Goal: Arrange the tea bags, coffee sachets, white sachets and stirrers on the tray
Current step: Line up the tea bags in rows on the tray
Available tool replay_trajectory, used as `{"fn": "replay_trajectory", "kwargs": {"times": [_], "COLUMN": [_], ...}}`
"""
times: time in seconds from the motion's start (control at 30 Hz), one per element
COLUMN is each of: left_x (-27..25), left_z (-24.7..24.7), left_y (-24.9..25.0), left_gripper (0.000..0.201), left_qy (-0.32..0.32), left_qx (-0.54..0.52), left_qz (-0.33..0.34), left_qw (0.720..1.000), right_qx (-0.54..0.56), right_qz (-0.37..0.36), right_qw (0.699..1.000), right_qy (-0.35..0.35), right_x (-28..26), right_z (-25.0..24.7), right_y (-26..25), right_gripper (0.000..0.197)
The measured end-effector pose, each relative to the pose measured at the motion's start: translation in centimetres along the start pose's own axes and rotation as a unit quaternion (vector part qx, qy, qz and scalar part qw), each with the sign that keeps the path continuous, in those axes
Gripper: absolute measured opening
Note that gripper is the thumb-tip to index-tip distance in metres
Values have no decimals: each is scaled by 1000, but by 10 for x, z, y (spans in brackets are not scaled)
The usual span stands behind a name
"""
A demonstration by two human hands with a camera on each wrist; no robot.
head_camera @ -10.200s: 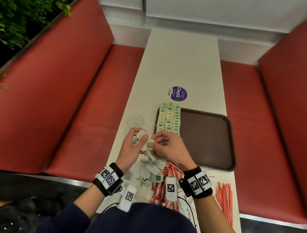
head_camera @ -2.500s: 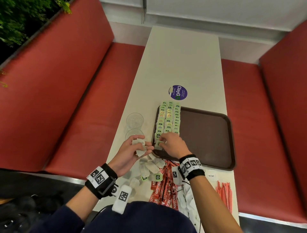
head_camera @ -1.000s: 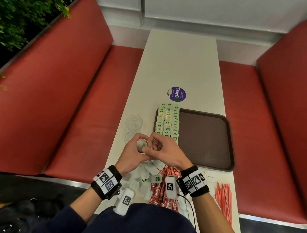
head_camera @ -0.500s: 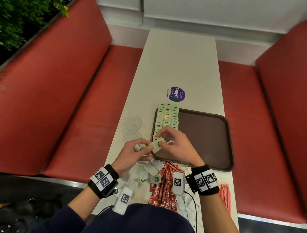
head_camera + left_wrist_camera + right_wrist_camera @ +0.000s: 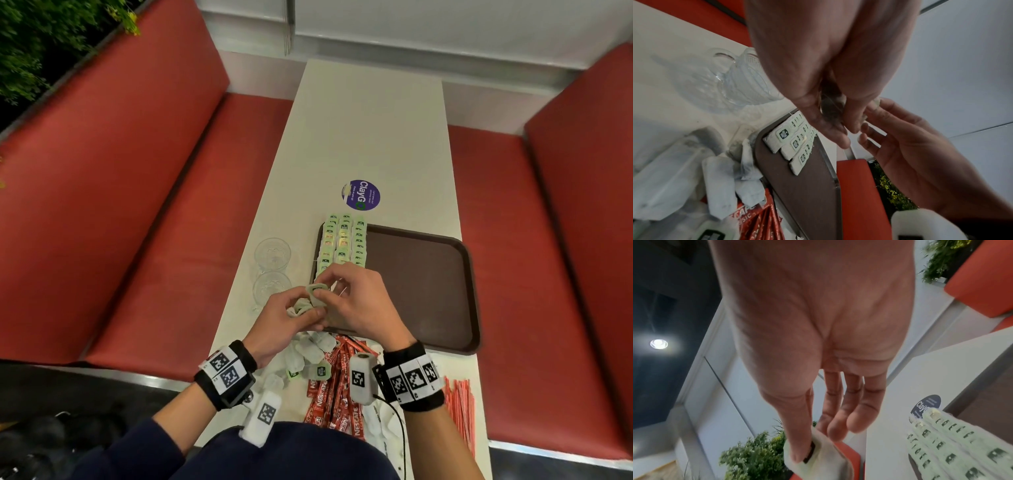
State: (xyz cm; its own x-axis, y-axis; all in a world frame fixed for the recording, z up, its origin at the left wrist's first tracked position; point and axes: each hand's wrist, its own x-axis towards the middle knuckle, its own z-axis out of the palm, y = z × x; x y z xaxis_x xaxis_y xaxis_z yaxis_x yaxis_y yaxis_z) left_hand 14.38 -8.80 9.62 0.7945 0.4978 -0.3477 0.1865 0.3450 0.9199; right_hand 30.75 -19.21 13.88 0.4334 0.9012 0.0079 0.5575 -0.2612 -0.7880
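Observation:
Over the near left corner of the brown tray (image 5: 428,274), my right hand (image 5: 325,291) pinches one green-labelled tea bag (image 5: 317,296) between thumb and forefinger; the thumb presses its label in the right wrist view (image 5: 818,456). My left hand (image 5: 303,308) is right beside it and grips a small bunch of tea bags (image 5: 297,306). Three rows of tea bags (image 5: 342,243) lie along the tray's left side. Loose tea bags (image 5: 308,356), red coffee sachets (image 5: 335,394), white sachets (image 5: 376,421) and red stirrers (image 5: 460,411) lie on the table near me.
Two clear glasses (image 5: 272,255) stand on the white table (image 5: 370,120) left of the tray. A purple round sticker (image 5: 360,194) is beyond the tray. Red benches (image 5: 171,240) flank the table. The tray's middle and right are bare.
A second ago both hands were closed together on the bunch. My right hand has since drawn one tea bag out of it and holds it just off the left hand.

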Motion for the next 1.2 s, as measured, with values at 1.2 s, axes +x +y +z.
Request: {"fn": "replay_trajectory", "kwargs": {"times": [1.2], "left_x": [-14], "left_z": [-26], "left_y": [5], "left_gripper": [25], "left_qy": [61], "left_qx": [-65], "left_qz": [-94], "left_qw": [992], "right_qx": [-233], "right_qz": [197], "right_qw": [948], "right_qy": [-87], "right_x": [43], "right_z": [35], "right_y": [98], "right_gripper": [21]}}
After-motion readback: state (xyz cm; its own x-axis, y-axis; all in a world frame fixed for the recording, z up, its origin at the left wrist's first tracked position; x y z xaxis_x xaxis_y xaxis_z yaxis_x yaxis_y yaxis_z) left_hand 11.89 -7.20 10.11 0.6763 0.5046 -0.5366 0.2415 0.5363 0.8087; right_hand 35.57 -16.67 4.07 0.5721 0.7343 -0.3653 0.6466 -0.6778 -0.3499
